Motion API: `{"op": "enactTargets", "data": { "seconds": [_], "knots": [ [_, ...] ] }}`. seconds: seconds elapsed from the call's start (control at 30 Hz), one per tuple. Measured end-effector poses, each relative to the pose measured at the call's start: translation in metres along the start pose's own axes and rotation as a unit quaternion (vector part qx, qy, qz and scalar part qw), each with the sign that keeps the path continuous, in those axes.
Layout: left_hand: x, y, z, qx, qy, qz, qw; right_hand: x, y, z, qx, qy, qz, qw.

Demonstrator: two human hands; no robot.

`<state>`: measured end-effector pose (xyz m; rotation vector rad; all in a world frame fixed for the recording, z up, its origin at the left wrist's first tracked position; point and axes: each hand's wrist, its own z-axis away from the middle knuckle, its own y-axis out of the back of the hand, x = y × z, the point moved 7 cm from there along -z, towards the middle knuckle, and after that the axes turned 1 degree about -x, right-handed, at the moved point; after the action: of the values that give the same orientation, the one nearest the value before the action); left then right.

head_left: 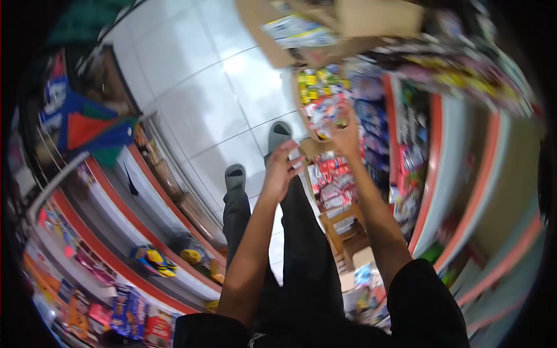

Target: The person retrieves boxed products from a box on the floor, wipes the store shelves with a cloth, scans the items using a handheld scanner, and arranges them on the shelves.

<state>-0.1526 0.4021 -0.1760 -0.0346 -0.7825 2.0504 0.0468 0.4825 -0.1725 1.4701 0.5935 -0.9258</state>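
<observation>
My left hand is in the air over the aisle, in front of my right leg. Its fingers are loosely curled and apart, with nothing seen in them. My right hand reaches down at the open box of pink and white packets. Motion blurs its fingers, so whether they hold a packet is unclear. Yellow packs fill the box's far part. Nearer to me, under my right forearm, lie red and white packets in another box.
Shelves with red edges curve along the left, and more shelves stand on the right. A wooden stool is beside my leg. Cardboard lies ahead on the white tiled floor. Blue packs line the lower right shelf.
</observation>
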Motion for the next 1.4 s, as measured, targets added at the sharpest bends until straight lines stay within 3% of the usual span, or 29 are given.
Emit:
{"op": "enactTargets", "data": {
  "seconds": [0.03, 0.1, 0.13, 0.17, 0.27, 0.33, 0.37, 0.43, 0.5, 0.6, 0.63, 0.77, 0.9, 0.97, 1.1, 1.23, 1.3, 1.4],
  "knots": [
    [0.008, -0.020, 0.023, 0.007, 0.008, -0.015, 1.000, -0.044, 0.016, 0.033, -0.024, -0.105, -0.039, 0.993],
    [0.032, -0.063, 0.074, -0.058, -0.012, -0.092, 0.994, -0.118, 0.046, 0.098, -0.003, -0.075, -0.091, 0.993],
    [0.033, -0.080, 0.100, -0.103, 0.007, -0.149, 0.983, -0.154, 0.064, 0.126, -0.005, -0.054, -0.053, 0.997],
    [0.028, -0.091, 0.127, -0.154, 0.022, -0.204, 0.967, -0.164, 0.071, 0.162, 0.000, -0.108, -0.075, 0.991],
    [-0.016, -0.093, 0.206, -0.205, 0.066, -0.219, 0.952, -0.215, 0.114, 0.241, 0.058, -0.141, -0.132, 0.979],
    [-0.051, -0.081, 0.236, -0.241, 0.096, -0.202, 0.944, -0.226, 0.138, 0.291, 0.120, -0.075, -0.182, 0.973],
    [-0.065, -0.082, 0.255, -0.266, 0.108, -0.186, 0.940, -0.237, 0.152, 0.317, 0.155, -0.015, -0.041, 0.987],
    [-0.095, -0.090, 0.289, -0.262, 0.155, -0.210, 0.929, -0.228, 0.163, 0.365, 0.176, -0.079, -0.170, 0.966],
    [-0.125, -0.104, 0.328, -0.275, 0.183, -0.269, 0.905, -0.235, 0.191, 0.412, 0.196, -0.083, -0.191, 0.958],
    [-0.175, -0.104, 0.331, -0.308, 0.177, -0.427, 0.832, -0.229, 0.232, 0.476, 0.235, -0.094, -0.217, 0.943],
    [-0.197, -0.116, 0.343, -0.359, 0.162, -0.459, 0.797, -0.222, 0.243, 0.499, 0.250, -0.099, -0.219, 0.938],
    [-0.295, -0.148, 0.401, -0.399, 0.181, -0.489, 0.754, -0.166, 0.281, 0.597, 0.304, -0.144, -0.283, 0.898],
    [-0.405, -0.138, 0.424, -0.377, 0.250, -0.447, 0.772, -0.121, 0.345, 0.703, 0.335, -0.143, -0.278, 0.888],
    [-0.455, -0.144, 0.448, -0.370, 0.268, -0.415, 0.787, -0.079, 0.375, 0.758, 0.401, -0.120, -0.363, 0.832],
    [-0.524, -0.160, 0.491, -0.365, 0.264, -0.401, 0.798, -0.041, 0.447, 0.852, 0.442, -0.178, -0.349, 0.807],
    [-0.569, -0.195, 0.521, -0.388, 0.280, -0.417, 0.773, -0.014, 0.532, 0.903, 0.512, -0.154, -0.320, 0.782],
    [-0.590, -0.210, 0.520, -0.410, 0.261, -0.463, 0.741, -0.041, 0.603, 0.932, 0.543, -0.107, -0.257, 0.792],
    [-0.622, -0.233, 0.528, -0.435, 0.221, -0.500, 0.715, -0.065, 0.715, 0.998, 0.612, -0.051, -0.197, 0.764]
  ]
}}
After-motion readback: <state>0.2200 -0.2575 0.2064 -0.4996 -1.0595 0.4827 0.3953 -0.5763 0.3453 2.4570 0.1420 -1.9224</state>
